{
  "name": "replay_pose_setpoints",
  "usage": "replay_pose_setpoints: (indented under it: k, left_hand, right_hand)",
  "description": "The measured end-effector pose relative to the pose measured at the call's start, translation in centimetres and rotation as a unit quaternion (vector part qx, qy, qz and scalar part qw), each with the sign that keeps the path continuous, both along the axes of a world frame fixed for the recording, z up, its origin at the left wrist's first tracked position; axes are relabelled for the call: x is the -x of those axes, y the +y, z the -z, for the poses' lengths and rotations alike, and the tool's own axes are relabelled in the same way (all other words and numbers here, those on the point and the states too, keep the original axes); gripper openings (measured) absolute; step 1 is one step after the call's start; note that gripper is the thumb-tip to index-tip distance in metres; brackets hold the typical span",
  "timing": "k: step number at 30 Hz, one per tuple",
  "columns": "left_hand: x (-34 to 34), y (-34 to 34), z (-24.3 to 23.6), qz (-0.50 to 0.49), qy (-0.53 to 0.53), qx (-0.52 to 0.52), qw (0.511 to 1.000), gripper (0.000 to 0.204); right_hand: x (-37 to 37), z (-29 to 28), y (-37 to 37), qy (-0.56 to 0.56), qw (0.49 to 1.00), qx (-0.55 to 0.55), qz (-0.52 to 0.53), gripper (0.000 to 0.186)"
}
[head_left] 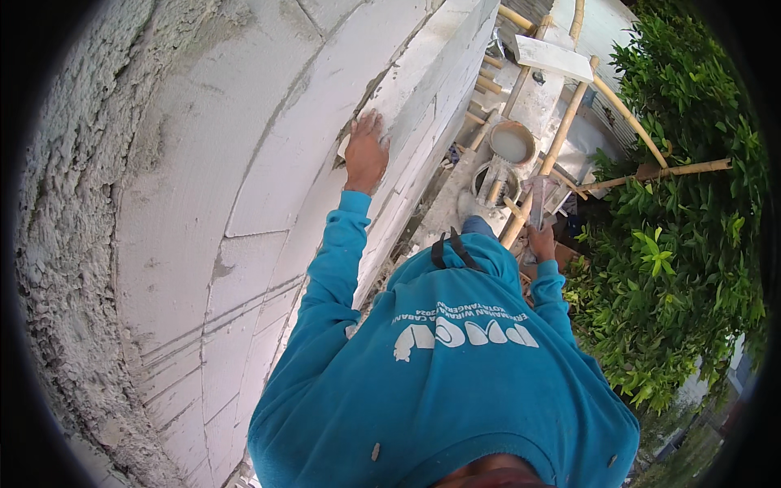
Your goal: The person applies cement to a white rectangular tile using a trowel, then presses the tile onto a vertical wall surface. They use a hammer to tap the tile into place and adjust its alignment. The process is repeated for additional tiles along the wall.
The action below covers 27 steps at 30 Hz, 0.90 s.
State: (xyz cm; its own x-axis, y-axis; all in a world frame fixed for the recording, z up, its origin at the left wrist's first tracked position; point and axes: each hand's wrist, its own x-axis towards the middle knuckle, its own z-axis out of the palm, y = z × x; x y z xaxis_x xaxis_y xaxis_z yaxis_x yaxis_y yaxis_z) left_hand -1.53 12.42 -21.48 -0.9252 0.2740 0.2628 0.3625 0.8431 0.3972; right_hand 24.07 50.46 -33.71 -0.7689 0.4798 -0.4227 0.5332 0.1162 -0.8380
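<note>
My left hand (368,153) lies against the pale block wall (281,122), its fingers stretched over the edge of a block course. Beside its thumb, a small light chip (343,146) sits in a dark gap in the joint. Low on the right, my right hand (541,242) is closed round a long, flat, greyish tool (537,203) pointing away from me; its exact kind is unclear. Just left of the tool stands a bucket (478,180) with a pale toothed tool (498,175) over it. A second bucket (534,150) behind it contains grey liquid.
Bamboo scaffold poles (561,130) run along the right side, with a white block (553,57) resting across them. A dusty plank (443,215) lies underfoot. Dense green foliage (675,244) presses in on the right. Rough mortar (73,203) covers the wall's far left.
</note>
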Motion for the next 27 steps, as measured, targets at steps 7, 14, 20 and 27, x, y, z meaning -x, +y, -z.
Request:
replay_pose_setpoints:
  k: [7, 14, 20, 27]
  left_hand:
    - [-1.5, 1.5, 1.5, -0.040, 0.047, 0.007, 0.998, 0.050]
    - [-1.7, 1.7, 1.5, -0.056, 0.039, -0.002, 0.998, 0.052]
    - [-1.6, 1.8, 1.8, -0.060, 0.042, -0.020, 0.997, 0.056]
    - [-1.8, 1.8, 1.5, -0.066, 0.045, -0.017, 0.997, 0.046]
  right_hand:
    - [14.6, -13.2, -6.5, 0.166, 0.973, -0.067, -0.145, 0.026]
    - [23.1, -20.0, -13.0, 0.382, 0.858, -0.290, -0.183, 0.029]
    - [27.8, -15.4, -13.5, 0.206, 0.849, -0.382, -0.302, 0.027]
    - [26.8, -14.4, -12.1, 0.214, 0.928, -0.179, -0.247, 0.021]
